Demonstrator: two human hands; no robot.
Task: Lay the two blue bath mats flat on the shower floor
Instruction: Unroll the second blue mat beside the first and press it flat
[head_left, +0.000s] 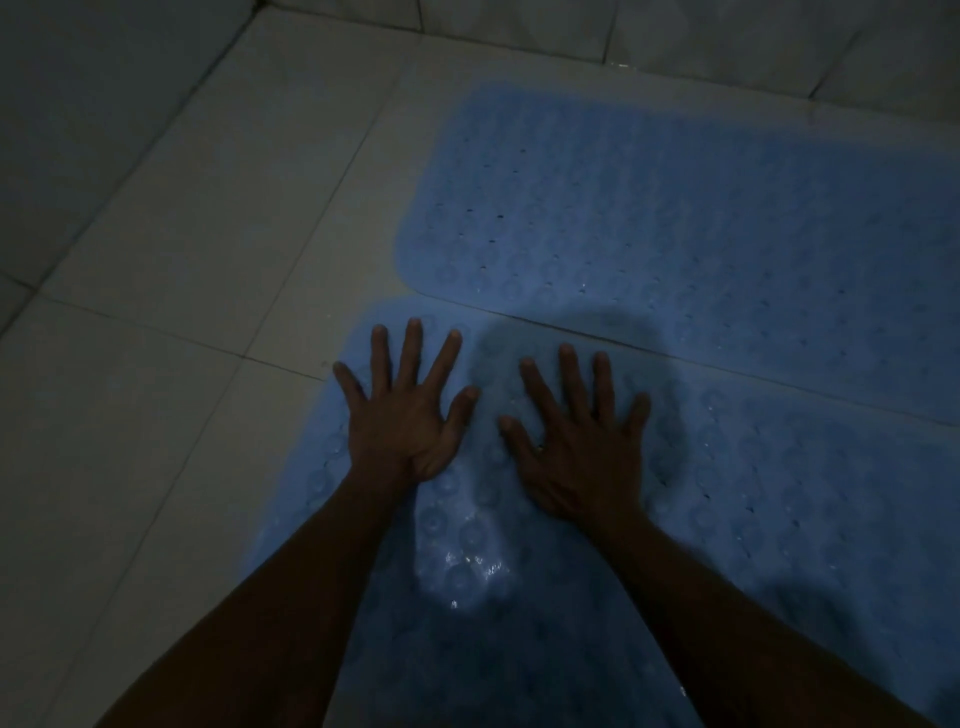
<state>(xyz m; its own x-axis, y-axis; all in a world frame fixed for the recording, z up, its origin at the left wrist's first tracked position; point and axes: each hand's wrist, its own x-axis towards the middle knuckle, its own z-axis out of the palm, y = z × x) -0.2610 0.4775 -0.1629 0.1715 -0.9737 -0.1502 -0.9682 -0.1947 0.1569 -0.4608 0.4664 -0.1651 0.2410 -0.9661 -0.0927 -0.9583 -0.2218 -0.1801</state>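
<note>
Both hands are pressing palm-down with fingers spread wide on the near blue bath mat (753, 499), the left hand (402, 415) by its left end, the right hand (576, 452) just beside it. The far blue bath mat (675, 218) is lying flat on the tiled shower floor (171, 291), its edge touching the near one.
</note>
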